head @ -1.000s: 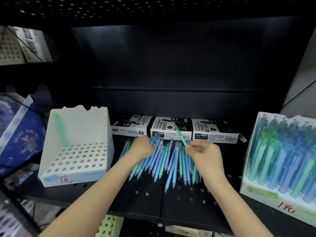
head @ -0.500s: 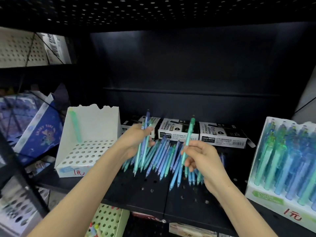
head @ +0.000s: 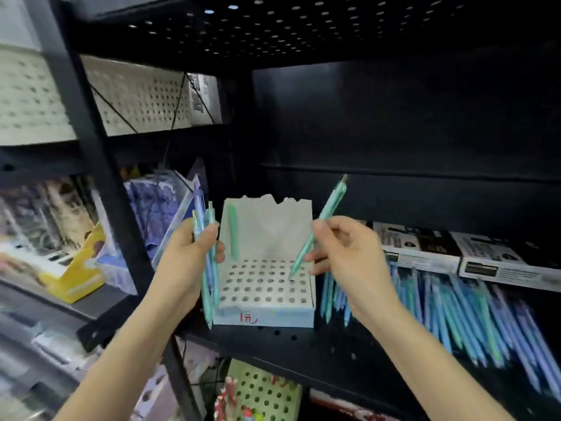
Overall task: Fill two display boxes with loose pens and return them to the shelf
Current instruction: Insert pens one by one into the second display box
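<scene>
Both hands have swung from the loose-pen pile [head: 455, 305] to the white perforated cardboard display box [head: 273, 317] on the black shelf [head: 303, 341]: the right hand [head: 349, 253] pinches one green plastic pen [head: 321, 220] slanting over its 3 o'clock holes, and the left hand [head: 188, 256] grips a blue-green pen bundle [head: 209, 268] at 9 o'clock. That slant could make the tip skid past its hole.

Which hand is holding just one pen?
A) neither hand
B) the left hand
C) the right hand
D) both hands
C: the right hand pinches a single green pen over the white box, while the left hand grips a bunch of pens.
</scene>
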Tool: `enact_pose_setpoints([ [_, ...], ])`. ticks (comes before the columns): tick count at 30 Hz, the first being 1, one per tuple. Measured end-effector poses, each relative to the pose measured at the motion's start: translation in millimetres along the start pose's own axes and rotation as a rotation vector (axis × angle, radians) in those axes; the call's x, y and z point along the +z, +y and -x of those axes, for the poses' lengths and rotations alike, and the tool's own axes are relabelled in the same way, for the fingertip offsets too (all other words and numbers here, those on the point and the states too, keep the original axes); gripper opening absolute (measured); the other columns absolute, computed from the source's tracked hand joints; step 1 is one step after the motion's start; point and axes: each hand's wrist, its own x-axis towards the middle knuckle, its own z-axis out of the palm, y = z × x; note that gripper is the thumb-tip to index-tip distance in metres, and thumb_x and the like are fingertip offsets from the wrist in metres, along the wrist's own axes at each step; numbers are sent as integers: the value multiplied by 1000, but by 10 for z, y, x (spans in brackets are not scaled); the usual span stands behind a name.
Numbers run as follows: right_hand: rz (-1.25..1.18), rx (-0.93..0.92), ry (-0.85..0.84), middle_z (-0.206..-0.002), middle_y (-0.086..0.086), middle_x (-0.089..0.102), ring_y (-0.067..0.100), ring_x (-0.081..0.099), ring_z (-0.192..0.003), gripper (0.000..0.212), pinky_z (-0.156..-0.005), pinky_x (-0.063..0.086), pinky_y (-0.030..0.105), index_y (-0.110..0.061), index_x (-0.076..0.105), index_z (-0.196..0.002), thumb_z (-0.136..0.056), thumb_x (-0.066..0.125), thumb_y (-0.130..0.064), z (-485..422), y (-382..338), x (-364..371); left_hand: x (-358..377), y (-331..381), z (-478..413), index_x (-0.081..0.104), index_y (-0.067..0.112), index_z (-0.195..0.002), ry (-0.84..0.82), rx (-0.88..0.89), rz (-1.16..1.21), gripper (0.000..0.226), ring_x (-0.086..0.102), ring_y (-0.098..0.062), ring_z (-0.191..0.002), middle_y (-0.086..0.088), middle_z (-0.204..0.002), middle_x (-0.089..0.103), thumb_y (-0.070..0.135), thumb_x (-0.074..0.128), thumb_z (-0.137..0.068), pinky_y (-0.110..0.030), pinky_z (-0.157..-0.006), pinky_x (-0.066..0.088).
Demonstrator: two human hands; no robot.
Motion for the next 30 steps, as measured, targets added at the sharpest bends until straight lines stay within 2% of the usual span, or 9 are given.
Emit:
enact_pose_setpoints([
  [3, 74, -63, 6, -68, 8, 63, 16, 62, -55, 12, -52, 54, 27, -11, 63, -88, -93, 55, -18, -196, 127, 357, -124, -108, -125, 51, 14, -93, 10, -60, 65, 8, 45, -15, -60, -3, -70, 44, 14, 46, -98, -29, -61, 41],
  [5, 125, -95, 13, -73, 8, 64, 13, 62, -56, 11, -51, 52, 22, -21, 59, -84, -93, 54, -17, -313, 219, 541, -149, -144, -193, 52, 13, -92, 3, -78, 85, 7, 45, -15, -60, -5, -69, 45, 14, 46, -97, -29, -61, 41],
  [7, 186, -117, 33, -76, 6, 64, 12, 63, -59, 17, -53, 53, 23, -30, 52, -81, -93, 54, -17, -414, 314, 687, -159, -159, -242, 52, 11, -94, -20, -88, 97, 8, 44, -15, -59, -5, -69, 45, 15, 46, -97, -28, -60, 42],
  [10, 288, -99, 69, -74, 2, 63, 15, 64, -66, 9, -56, 56, 27, -20, 57, -86, -94, 52, -19, -541, 442, 818, -141, -170, -284, 52, 8, -97, -85, -114, 136, 8, 44, -14, -56, -4, -69, 46, 14, 46, -97, -27, -58, 40],
  [14, 416, -114, 84, -73, 4, 64, 23, 64, -68, 19, -66, 55, 44, -6, 59, -86, -94, 51, -21, -635, 521, 897, -115, -210, -346, 54, 11, -91, -139, -159, 176, 7, 47, -12, -54, -3, -73, 51, 12, 49, -95, -26, -56, 40],
  [17, 546, -176, 89, -73, 10, 64, 28, 62, -69, 23, -69, 52, 47, -3, 59, -86, -94, 52, -23, -668, 497, 883, -114, -253, -386, 56, 9, -92, -167, -176, 203, 7, 49, -12, -55, -1, -67, 50, 12, 51, -94, -24, -54, 42],
  [22, 610, -181, 44, -71, 11, 64, 28, 63, -69, 22, -67, 53, 47, -2, 59, -82, -92, 54, -21, -693, 490, 870, -150, -263, -412, 59, 9, -95, -207, -170, 206, 8, 49, -11, -58, 4, -61, 52, 12, 51, -93, -21, -53, 44],
  [26, 750, -138, -64, -74, 5, 66, 21, 62, -72, 17, -70, 50, 34, -6, 64, -84, -90, 56, -20, -674, 533, 919, -171, -241, -393, 60, 9, -95, -263, -127, 170, 11, 47, -10, -54, 3, -57, 51, 16, 51, -93, -17, -55, 44],
  [30, 845, -116, -72, -78, 6, 67, 22, 62, -76, 20, -73, 48, 33, -5, 65, -82, -88, 58, -22, -681, 566, 961, -184, -213, -376, 61, 6, -99, -293, -91, 154, 17, 46, -11, -52, 2, -57, 53, 18, 53, -91, -16, -58, 44],
])
